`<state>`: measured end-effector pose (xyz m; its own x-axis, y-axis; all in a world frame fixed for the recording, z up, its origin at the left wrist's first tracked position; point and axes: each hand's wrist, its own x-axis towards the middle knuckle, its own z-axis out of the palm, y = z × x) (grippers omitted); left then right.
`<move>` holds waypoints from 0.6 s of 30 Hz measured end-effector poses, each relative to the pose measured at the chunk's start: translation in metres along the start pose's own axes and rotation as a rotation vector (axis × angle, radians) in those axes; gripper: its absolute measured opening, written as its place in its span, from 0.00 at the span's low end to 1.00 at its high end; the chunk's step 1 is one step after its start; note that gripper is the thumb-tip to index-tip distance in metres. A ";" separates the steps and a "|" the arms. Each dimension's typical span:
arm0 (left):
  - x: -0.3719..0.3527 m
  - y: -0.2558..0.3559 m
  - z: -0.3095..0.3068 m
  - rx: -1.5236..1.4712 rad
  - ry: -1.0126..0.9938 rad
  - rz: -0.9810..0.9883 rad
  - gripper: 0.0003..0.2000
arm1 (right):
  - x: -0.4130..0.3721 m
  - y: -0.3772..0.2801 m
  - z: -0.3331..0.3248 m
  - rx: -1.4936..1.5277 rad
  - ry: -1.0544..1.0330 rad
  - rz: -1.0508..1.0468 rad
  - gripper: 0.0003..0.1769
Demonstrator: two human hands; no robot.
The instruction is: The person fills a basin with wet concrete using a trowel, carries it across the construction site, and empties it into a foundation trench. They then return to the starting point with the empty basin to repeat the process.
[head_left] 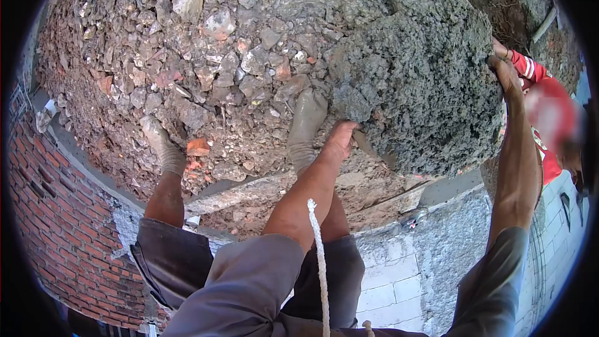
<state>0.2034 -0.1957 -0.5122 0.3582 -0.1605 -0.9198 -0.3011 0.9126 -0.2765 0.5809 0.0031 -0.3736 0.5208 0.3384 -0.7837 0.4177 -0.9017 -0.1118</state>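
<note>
A large heap of wet grey mortar [430, 81] lies in front of me, and what bears it is hidden beneath. My left hand [342, 137] is closed at its near left edge, by a muddy strip [369, 146] that looks like a rim or handle. At the right edge my right hand [504, 73] has its fingers bent over the border of the heap; what they grip is covered. Another person's hand [499, 48] is just beyond my right hand.
A co-worker in a red sleeve [529, 67] is at the right. Rubble and stones [243, 56] cover the ground under my mud-coated feet [309, 112]. A brick wall [62, 212] stands at left, a pale block wall [390, 281] below. A white rope [319, 249] hangs before me.
</note>
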 end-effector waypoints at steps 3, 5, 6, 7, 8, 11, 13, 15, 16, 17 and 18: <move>0.007 -0.010 0.004 -0.126 0.006 0.051 0.07 | -0.015 -0.007 0.004 -0.088 0.073 -0.053 0.20; 0.010 -0.007 0.007 -0.188 0.003 -0.036 0.07 | -0.017 -0.006 0.010 -0.072 0.118 -0.165 0.20; 0.009 -0.008 0.009 -0.225 0.002 -0.078 0.07 | -0.004 0.013 0.006 -0.087 0.090 -0.097 0.20; 0.000 -0.009 0.011 -0.215 0.011 -0.067 0.07 | -0.023 -0.013 0.017 -0.106 0.058 -0.029 0.21; -0.012 -0.011 0.017 -0.207 0.015 -0.051 0.07 | -0.056 -0.034 0.023 -0.360 0.184 -0.020 0.22; -0.046 0.000 0.023 -0.190 0.011 0.017 0.07 | -0.044 0.022 0.029 -0.452 0.248 -0.007 0.28; -0.075 0.014 0.009 -0.178 -0.007 0.029 0.07 | -0.066 0.011 0.044 -0.549 0.111 -0.044 0.29; -0.111 0.050 -0.011 -0.172 -0.043 0.059 0.07 | -0.069 -0.011 0.066 -0.506 0.140 -0.016 0.29; -0.133 0.066 -0.015 -0.247 0.033 0.139 0.08 | -0.088 -0.044 0.083 -0.461 0.088 -0.109 0.29; -0.137 0.074 -0.031 -0.269 0.092 0.180 0.08 | -0.114 -0.085 0.100 -0.354 0.059 -0.214 0.29; -0.139 0.078 -0.057 -0.297 0.162 0.228 0.09 | -0.135 -0.116 0.119 -0.275 0.021 -0.282 0.28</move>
<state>0.0799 -0.1233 -0.4221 0.1158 -0.0451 -0.9922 -0.6078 0.7869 -0.1067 0.3733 0.0303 -0.3280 0.3709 0.5710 -0.7324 0.7291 -0.6675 -0.1511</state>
